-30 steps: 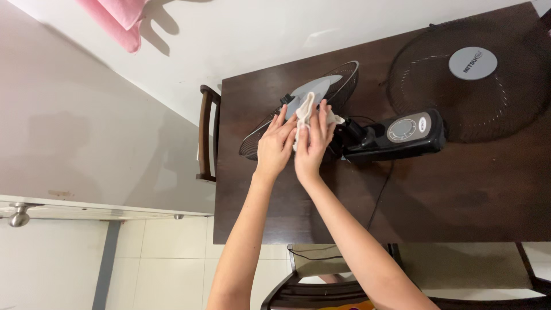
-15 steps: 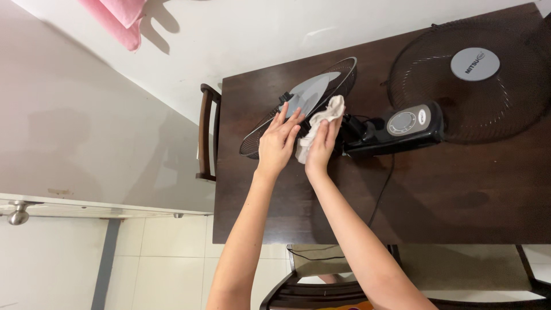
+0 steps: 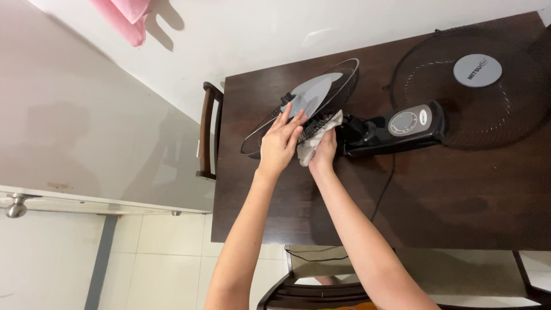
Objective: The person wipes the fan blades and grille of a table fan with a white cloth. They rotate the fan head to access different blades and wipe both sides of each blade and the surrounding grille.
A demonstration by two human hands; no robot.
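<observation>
Down comes the cloth (image 3: 317,139): half a second ago it sat up against the grey blades (image 3: 313,95), and now the right hand (image 3: 325,154) has dragged it lower, to the bottom rim of the rear fan guard (image 3: 344,77). That hand is closed around the white cloth, bunching it against the wires. Beside it, touching the cage, the left hand (image 3: 279,143) lies flat with fingers spread on the guard, holding nothing. The fan lies tipped on its side on the dark wooden table (image 3: 447,195), its black motor body and control dial (image 3: 396,131) stretching rightward from the cloth. Well to the right rests the detached front grille (image 3: 476,123), reaching the table's far edge. A black cord (image 3: 385,192) trails toward the near edge. A chair back (image 3: 206,132) stands at the table's left edge.
</observation>
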